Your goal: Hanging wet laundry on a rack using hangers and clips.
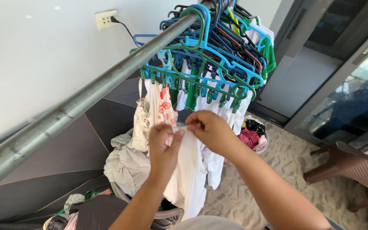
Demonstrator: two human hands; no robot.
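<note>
Both my hands pinch the top edge of a white garment (pixel 189 170) that hangs down in front of me. My left hand (pixel 163 147) grips its left corner and my right hand (pixel 213 130) grips the edge beside it. Just above them hangs a green clip hanger (pixel 199 87) with small white clothes pegged to it, one with red prints (pixel 163 104). It hooks over a grey metal rail (pixel 86 100), together with a bunch of blue, green and dark plastic hangers (pixel 222 38).
A basin (pixel 264 145) with pink and dark clothes sits on the sandy floor behind the hanging clothes. A heap of white laundry (pixel 126 164) lies on a chair at lower left. A brown wicker chair (pixel 354 166) stands right, by glass doors. A wall socket (pixel 106 19) is upper left.
</note>
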